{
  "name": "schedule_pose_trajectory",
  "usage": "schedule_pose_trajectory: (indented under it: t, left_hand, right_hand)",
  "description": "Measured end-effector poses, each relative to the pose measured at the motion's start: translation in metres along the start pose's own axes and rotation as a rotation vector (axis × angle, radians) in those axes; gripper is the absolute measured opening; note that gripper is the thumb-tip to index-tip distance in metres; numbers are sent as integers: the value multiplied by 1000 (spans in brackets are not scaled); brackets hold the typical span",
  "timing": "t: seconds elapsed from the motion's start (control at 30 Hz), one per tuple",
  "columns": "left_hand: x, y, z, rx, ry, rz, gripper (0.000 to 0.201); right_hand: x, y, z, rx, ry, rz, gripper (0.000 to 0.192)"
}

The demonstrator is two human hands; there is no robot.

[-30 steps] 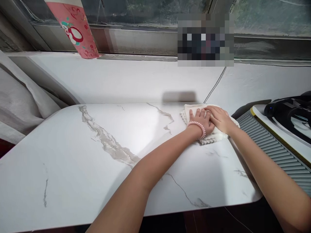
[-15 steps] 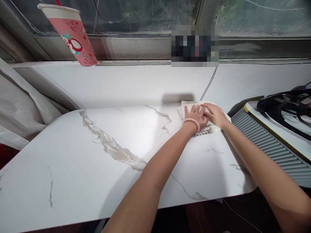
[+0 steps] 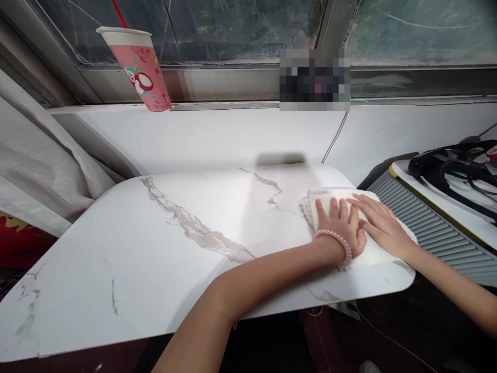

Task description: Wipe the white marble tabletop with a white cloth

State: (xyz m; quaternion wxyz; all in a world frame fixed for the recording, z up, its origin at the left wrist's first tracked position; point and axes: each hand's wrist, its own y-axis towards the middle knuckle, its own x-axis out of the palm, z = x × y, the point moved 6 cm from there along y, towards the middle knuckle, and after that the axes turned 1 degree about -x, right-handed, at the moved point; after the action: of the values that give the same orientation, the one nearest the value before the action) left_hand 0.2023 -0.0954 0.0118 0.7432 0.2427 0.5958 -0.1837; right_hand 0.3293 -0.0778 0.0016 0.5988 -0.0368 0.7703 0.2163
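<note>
At three o'clock on the white marbled tabletop (image 3: pixel 116 248), a cream cloth (image 3: pixel 378 255) lies flat. The left hand (image 3: pixel 342 228) and right hand (image 3: pixel 383 226) rest on it, fingers (image 3: pixel 333 208) outstretched and unclenched. A pink cup (image 3: pixel 142 77) stands at eleven o'clock.

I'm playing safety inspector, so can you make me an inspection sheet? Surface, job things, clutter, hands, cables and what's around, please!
Surface: white tabletop with grey marble-like veins.
Job's things: white cloth, folded, at the tabletop's right end.
Clutter: pink cup with red straw by the window; dark items on the ribbed unit, too jumbled to name.
Hands: left hand and right hand flat on the cloth; pink bracelet at the left wrist.
Cables: thin cable against the wall; pale line on the floor, maybe another.
Surroundings: pale curtain at left; pixelated patch by the window, unreadable.
</note>
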Motion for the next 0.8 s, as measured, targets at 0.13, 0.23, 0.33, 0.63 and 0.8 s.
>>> schedule_pose_trajectory:
  t: [0.13,0.23,0.33,0.63,0.8]
  left_hand:
    - [-4,-31,20,56,1,16,63]
    - [-6,-51,26,81,1,-3,64]
    - [-9,-65,22,84,1,-25,64]
    - [-16,-73,-7,75,-54,-79,64]
    - [-18,-60,-37,17,-85,-130,66]
  right_hand:
    - [-8,-35,-15,-30,-35,12,51]
    - [-11,-51,-33,-55,-57,22,51]
    - [-10,-57,-51,-62,-81,26,53]
    - [0,-39,-82,-62,-100,45,54]
    - [9,-3,-91,-82,-80,37,52]
